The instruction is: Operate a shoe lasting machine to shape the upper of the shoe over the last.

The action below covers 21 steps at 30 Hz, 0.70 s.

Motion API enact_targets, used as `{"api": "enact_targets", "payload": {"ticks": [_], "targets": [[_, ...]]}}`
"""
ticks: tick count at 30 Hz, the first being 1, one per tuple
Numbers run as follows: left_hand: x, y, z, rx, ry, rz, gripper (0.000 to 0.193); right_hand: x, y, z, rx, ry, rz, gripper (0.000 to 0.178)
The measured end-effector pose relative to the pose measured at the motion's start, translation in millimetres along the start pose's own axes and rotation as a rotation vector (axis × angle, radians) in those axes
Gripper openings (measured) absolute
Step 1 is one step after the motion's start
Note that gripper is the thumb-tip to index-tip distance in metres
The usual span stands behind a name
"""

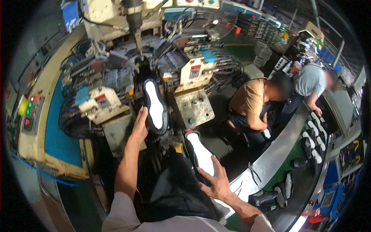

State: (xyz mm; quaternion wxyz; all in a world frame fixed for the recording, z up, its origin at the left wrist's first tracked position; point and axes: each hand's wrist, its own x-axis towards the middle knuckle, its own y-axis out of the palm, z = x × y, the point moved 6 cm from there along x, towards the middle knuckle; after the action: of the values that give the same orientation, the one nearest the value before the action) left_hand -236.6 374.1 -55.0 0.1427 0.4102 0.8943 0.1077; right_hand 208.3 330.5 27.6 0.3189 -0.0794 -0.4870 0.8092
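A black shoe upper (150, 86) with a white underside lies bottom up in the middle of the machine, its far end close to the clamping parts. My left hand (141, 124) rests against its left side, fingers stretched along the edge and the fingertips partly hidden. A second black shoe upper (201, 154), also with its white underside facing up, lies to the right, beside my right leg. My right hand (217, 181) grips it near its closer end, thumb and fingers spread across it. A red ring-like part (189, 132) shows at its far end.
Jaw units with cream housings (192, 73) flank the machine's centre. Pincers (254, 173) lie on the metal ledge (266, 154) at right. Several shoe uppers (315, 141) sit on the curved conveyor. Two people (249, 100) work at right. A button panel (30, 112) stands left.
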Motion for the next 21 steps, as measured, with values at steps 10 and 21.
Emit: {"api": "enact_targets", "payload": {"ticks": [10, 21], "targets": [[-106.9, -0.5, -61.7, -0.292, 0.046, 0.390, 0.078, 217.0, 1.6, 58.9, 0.025, -0.179, -0.132, 0.073], [-351.8, -150.3, 50.7, -0.504, -0.175, -0.271, 0.087, 284.6, 89.9, 50.6, 0.130, -0.112, -0.163, 0.072]]}}
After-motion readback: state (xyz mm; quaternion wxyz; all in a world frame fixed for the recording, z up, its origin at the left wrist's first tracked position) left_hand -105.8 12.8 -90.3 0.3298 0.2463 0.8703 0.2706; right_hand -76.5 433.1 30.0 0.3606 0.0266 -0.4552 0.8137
